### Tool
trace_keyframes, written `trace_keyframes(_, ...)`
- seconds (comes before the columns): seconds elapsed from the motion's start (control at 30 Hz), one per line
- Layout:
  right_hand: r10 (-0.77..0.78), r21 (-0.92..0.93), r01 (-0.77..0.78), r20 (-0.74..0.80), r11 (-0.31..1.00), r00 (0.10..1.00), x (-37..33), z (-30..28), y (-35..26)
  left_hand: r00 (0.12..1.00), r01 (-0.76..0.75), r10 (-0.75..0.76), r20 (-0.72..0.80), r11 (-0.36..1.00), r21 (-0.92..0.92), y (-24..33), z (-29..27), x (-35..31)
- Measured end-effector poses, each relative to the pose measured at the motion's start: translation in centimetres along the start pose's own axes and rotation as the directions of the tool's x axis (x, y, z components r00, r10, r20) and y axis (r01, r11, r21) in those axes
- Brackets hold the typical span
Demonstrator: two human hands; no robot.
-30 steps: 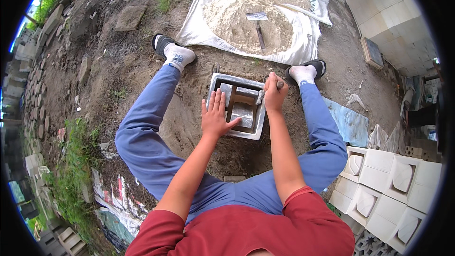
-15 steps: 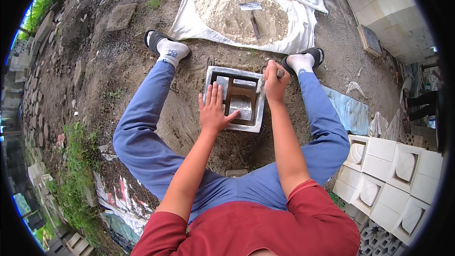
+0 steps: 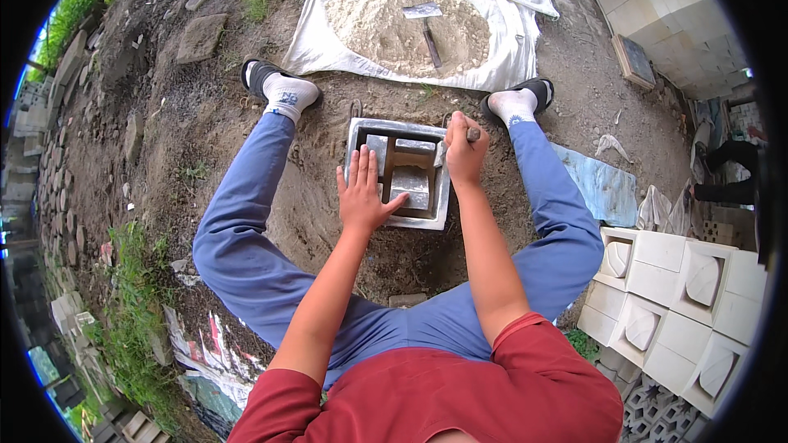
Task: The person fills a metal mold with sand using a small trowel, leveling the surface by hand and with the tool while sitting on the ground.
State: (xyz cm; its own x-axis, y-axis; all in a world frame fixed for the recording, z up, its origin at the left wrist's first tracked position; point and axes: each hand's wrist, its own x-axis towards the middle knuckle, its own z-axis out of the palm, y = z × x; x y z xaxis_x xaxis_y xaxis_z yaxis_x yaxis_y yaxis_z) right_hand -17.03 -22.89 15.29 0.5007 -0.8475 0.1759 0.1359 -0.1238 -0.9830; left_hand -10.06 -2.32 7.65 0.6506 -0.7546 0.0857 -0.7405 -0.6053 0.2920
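Observation:
A square metal block mould (image 3: 439, 213) with raised inner blocks and hollows lies on the ground between my feet. My left hand (image 3: 366, 195) rests on its left side, fingers spread, the thumb reaching over the lower rim area. At the mould's right rim, my right hand (image 3: 466, 150) is closed round the dark handle (image 3: 474, 135) of a small hand tool. A bit of what looks like its flat blade shows by the rim; my fist hides the rest, so I cannot tell its exact kind.
Beyond my feet, a white sack sheet (image 3: 308, 41) bears a pale sandy heap (image 3: 369, 20) with a trowel-like tool (image 3: 428, 33) on it. Pale patterned blocks (image 3: 657, 267) are stacked at the right. Another person's dark-clothed legs (image 3: 726, 172) show at the far right.
My right hand has shifted slightly left and down, bringing the tool to the mould's right rim. My left hand stays on the mould. The whole view has shifted a little.

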Motion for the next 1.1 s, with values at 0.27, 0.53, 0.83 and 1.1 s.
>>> trace_keyframes(0.27, 0.039, -0.001, -0.039, 0.029, 0.999, 0.999, -0.1, -0.8, 1.3, 1.0, -0.007, 0.007, -0.01, 1.0, -0.008, 0.2, 0.5, 0.2)
trace_keyframes(0.53, -0.073, -0.206, 0.077, 0.027, 0.976, 0.997, -3.5, -0.1, 1.0, 1.0, -0.009, 0.009, -0.003, 1.0, 0.004, 0.2, 0.6, -0.2)
trace_keyframes(0.83, 0.03, -0.067, -0.03, 0.008, 0.997, 1.0, -3.9, -1.0, -1.1, 1.0, -0.012, 0.012, -0.018, 1.0, 0.015, 0.2, 0.4, 0.1)
trace_keyframes(1.1, 0.068, 0.0, -0.069, 0.141, 0.998, 0.988, -4.3, -1.4, -1.2, 1.0, 0.007, -0.007, 0.019, 1.0, -0.002, -0.2, 0.0, -0.2)
